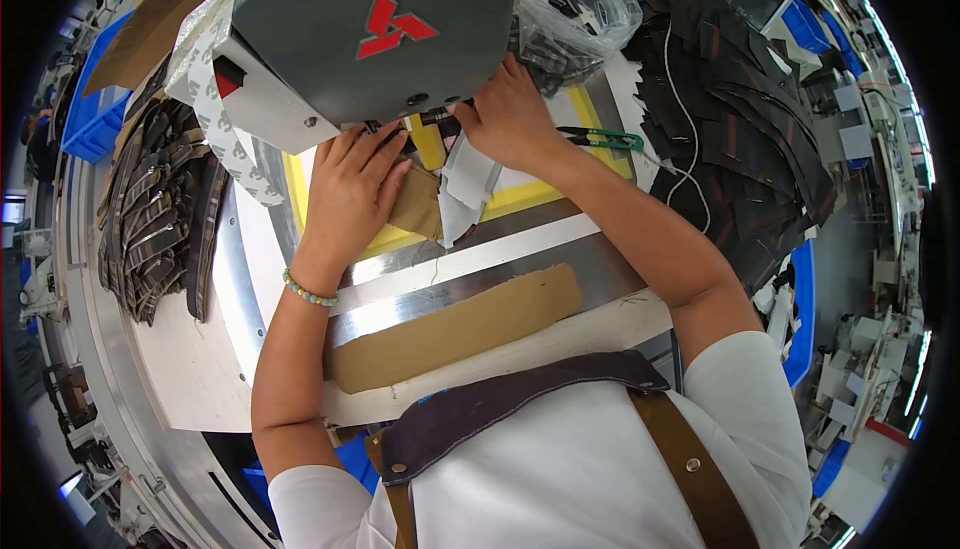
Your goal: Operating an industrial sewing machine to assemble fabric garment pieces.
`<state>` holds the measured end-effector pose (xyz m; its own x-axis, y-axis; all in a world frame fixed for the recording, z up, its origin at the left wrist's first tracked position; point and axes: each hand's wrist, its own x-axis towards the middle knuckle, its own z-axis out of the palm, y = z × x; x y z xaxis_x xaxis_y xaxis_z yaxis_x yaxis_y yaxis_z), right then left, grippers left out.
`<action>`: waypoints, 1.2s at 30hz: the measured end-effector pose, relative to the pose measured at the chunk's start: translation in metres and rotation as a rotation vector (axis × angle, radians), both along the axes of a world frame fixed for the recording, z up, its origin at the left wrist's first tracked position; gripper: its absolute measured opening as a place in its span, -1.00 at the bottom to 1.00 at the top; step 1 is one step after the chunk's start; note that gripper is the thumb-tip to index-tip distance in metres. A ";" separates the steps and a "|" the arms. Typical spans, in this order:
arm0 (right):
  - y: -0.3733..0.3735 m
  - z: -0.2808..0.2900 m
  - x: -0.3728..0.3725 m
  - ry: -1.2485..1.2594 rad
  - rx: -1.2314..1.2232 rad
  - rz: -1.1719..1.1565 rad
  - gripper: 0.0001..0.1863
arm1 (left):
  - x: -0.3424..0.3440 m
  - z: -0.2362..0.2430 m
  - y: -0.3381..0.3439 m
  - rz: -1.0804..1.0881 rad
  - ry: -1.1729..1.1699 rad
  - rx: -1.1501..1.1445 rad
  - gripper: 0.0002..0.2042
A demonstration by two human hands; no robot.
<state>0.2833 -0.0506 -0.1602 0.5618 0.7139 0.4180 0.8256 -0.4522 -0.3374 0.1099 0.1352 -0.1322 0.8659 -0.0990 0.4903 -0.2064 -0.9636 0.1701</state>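
Observation:
My left hand (pixel 352 189) lies with stretched fingers at the front of a dark grey sewing machine head (pixel 400 39), its fingertips beside dark material under the machine. The thumb side rests next to a brown paper piece (pixel 418 207). From the right, my right hand (pixel 512 121) reaches to the machine's lower edge, fingers spread; some fingertips are partly hidden there. Between the hands are a yellow strip (pixel 427 144) and a white paper scrap (pixel 468 181). Green-handled thread snips (pixel 608 139) lie just right of my right wrist.
Striped dark fabric strips (pixel 155 214) are heaped at left. At right spreads a large pile of black fabric pieces (pixel 730 99), a white cord across it. A clear plastic bag (pixel 580 9) stands behind. A long brown cardboard piece (pixel 455 329) lies along the near table edge.

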 end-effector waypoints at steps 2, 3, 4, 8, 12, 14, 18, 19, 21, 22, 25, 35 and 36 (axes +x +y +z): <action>-0.002 0.001 -0.002 0.009 0.026 0.018 -0.56 | 0.000 0.000 0.001 -0.012 -0.002 -0.006 -0.71; -0.002 0.001 -0.002 0.010 0.025 0.017 -0.56 | 0.000 0.000 0.001 -0.025 -0.003 -0.010 -0.71; -0.002 0.001 -0.002 0.011 0.030 0.017 -0.56 | 0.000 0.000 0.001 -0.026 -0.002 -0.011 -0.71; -0.001 -0.002 -0.002 0.011 0.041 0.016 -0.55 | 0.000 0.003 -0.002 -0.042 -0.011 -0.010 -0.72; -0.003 0.000 -0.003 0.023 0.025 0.021 -0.54 | 0.000 0.000 -0.001 -0.037 -0.008 -0.019 -0.72; -0.004 0.001 -0.005 0.031 0.046 0.037 -0.53 | -0.001 0.001 -0.001 -0.037 -0.008 -0.015 -0.72; -0.004 -0.001 -0.005 0.019 0.058 0.030 -0.52 | 0.000 0.004 -0.003 -0.045 -0.003 -0.006 -0.72; -0.004 -0.001 -0.004 0.015 0.065 0.029 -0.51 | 0.000 0.004 -0.003 -0.047 -0.003 -0.006 -0.72; -0.004 -0.001 -0.005 0.013 0.071 0.030 -0.51 | 0.000 0.003 -0.002 -0.042 -0.011 0.004 -0.72; -0.004 0.000 -0.006 0.020 0.071 0.030 -0.50 | 0.000 0.003 -0.002 -0.042 -0.010 0.003 -0.72; -0.004 -0.002 -0.005 0.011 0.080 0.035 -0.49 | 0.001 0.002 -0.001 -0.042 -0.015 -0.002 -0.73; -0.006 0.000 -0.011 -0.009 0.063 0.041 -0.52 | -0.002 0.003 -0.002 -0.031 -0.023 -0.008 -0.73; -0.006 0.000 -0.010 -0.010 0.062 0.042 -0.52 | -0.002 0.003 -0.003 -0.030 -0.022 -0.006 -0.73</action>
